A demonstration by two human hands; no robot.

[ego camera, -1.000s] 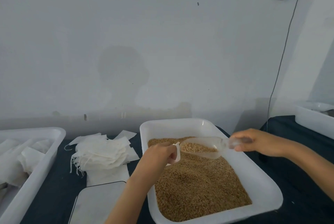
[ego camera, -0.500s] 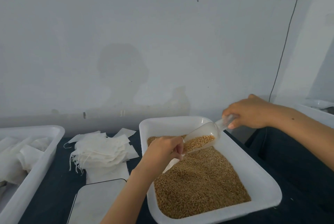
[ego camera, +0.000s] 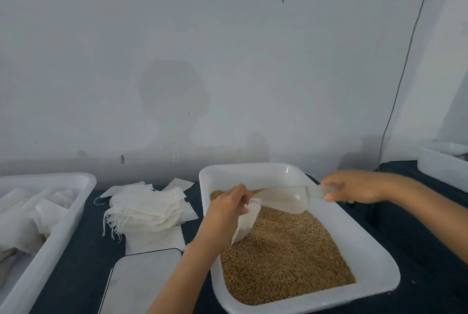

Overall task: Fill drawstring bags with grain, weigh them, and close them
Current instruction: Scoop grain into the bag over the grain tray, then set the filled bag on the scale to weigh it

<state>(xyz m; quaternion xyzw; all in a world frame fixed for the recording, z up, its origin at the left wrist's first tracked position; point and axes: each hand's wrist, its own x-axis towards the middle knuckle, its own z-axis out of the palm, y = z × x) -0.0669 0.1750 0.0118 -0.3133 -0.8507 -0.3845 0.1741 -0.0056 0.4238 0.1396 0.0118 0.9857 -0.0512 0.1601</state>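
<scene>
Half a second ago my scoop (ego camera: 283,199) was tipped up, full; now it lies level and looks emptied into the bag (ego camera: 244,222) — one charge delivered. Left hand (ego camera: 226,208) pinches the bag's mouth over the grain tray (ego camera: 374,253); right hand (ego camera: 354,187) grips the scoop handle. Weighing likely comes next — scale (ego camera: 141,280) nearby.

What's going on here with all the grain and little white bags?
A person is filling a small white bag with grain. The left hand holds the bag's mouth over the white tub of grain, while the right hand holds a clear scoop at the opening. A stack of empty bags waits to the left, beside another tub.
</scene>
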